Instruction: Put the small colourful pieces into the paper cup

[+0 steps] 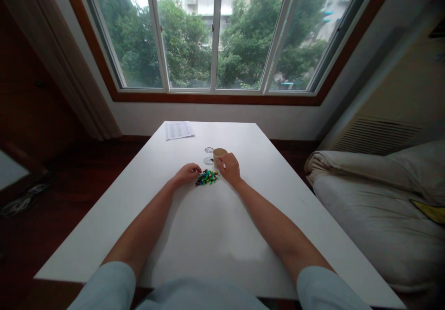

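A small heap of multicoloured plastic pieces [207,177], mostly green with some blue, yellow and red, lies on the white table. At the heap's left edge is my left hand [187,173], its fingers curled and drawn together. Anything between those fingertips is too small to make out. Just beyond the heap stands a tan, round, open-topped cup [219,152]. My right hand [230,167] is closed in front of its near right side, thumb and fingers bent together. Whether it touches the cup or pinches a small piece, I cannot tell.
Left of the cup lie two clear round discs [208,161] with dark markings. Printed papers [180,130] rest at the far left of the white table [215,236]. A padded, cloth-covered seat [361,208] stands to the right, and a window lies beyond the table.
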`<state>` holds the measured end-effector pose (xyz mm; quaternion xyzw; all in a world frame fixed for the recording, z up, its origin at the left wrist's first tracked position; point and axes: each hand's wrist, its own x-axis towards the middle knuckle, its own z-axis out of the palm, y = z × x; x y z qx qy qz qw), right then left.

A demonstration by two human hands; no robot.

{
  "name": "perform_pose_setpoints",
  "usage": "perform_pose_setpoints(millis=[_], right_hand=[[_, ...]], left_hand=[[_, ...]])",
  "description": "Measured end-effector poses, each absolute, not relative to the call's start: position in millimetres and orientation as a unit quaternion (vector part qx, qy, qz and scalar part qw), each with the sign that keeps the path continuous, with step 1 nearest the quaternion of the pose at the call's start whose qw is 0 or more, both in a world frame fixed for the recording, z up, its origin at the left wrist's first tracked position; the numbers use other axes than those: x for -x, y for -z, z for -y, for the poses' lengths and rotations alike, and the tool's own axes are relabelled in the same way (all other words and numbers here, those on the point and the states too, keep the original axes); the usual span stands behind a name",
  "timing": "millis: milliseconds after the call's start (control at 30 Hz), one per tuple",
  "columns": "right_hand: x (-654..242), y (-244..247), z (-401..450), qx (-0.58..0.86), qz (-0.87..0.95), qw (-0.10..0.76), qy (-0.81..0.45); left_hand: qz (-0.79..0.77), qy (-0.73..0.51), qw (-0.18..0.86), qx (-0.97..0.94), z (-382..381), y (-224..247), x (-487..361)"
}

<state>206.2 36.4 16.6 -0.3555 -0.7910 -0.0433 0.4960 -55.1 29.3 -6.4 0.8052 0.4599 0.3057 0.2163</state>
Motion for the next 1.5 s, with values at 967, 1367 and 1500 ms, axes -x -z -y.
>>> perform_pose_setpoints(millis=[967, 1367, 1500], right_hand=[[-191.3, -1.9, -34.3, 0.253, 0.924, 0.283, -0.052], [-189.8, 2.8, -35.6, 0.254, 0.921, 0.289, -0.052], [-186.8, 6.9, -36.4, 0.261, 0.92, 0.289, -0.049]], left_hand=[[-0.483, -0.309, 0.169, -0.802, -35.9, 16.9, 56.1], [-0.479, -0.31, 0.152, -0.807, -36.1, 16.9, 54.3], [-0.481, -0.312, 0.153, -0.805, -36.6, 17.3, 53.8]])
